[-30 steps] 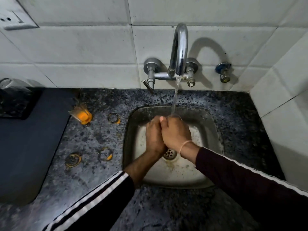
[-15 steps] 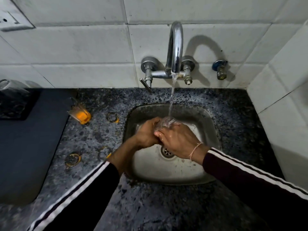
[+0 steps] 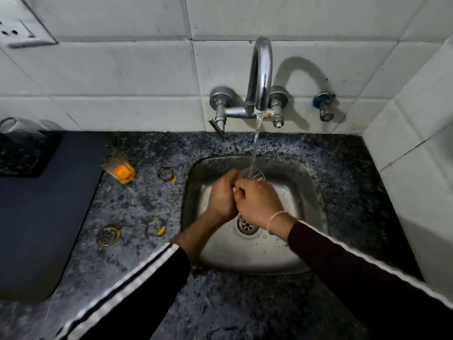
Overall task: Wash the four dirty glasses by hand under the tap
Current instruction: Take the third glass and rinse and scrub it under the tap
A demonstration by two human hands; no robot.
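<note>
Clear glass [image 3: 252, 173] held over steel sink [image 3: 308, 182], mouth up beneath water stream [image 3: 256, 143] from chrome tap [image 3: 261, 77]; mostly hidden behind both hands, only rim and upper wall seen. Left hand [image 3: 221, 195] clenched round glass from left side, fingers curled, grip firm. Right hand [image 3: 257, 204] clenched round same glass from right, knuckles touching left hand; pale thread band [image 3: 275, 218] at wrist. Dark sleeves [image 3: 137, 290] with white stripes on both arms. Drain [image 3: 246, 225] just beneath hands, basin wet. On speckled stone surface [image 3: 152, 200] left of sink: glass with orange liquid [image 3: 120, 169], tilted toward upper left; empty glass with orange residue [image 3: 167, 174] near sink's upper left corner; second residue glass [image 3: 155, 226] nearer front, beside sink; third residue glass [image 3: 108, 234] to its left, apart. All three seen from above as rings, exact stance not determinable. Dark mat [image 3: 36, 217] covering far left of surface. Upturned clear glass [image 3: 17, 133] at back left on black tray [image 3: 27, 155]. White tiled wall [image 3: 122, 69] behind. Wall socket [image 3: 22, 28] at upper left. Small blue-handled valve [image 3: 323, 105] right of tap.
</note>
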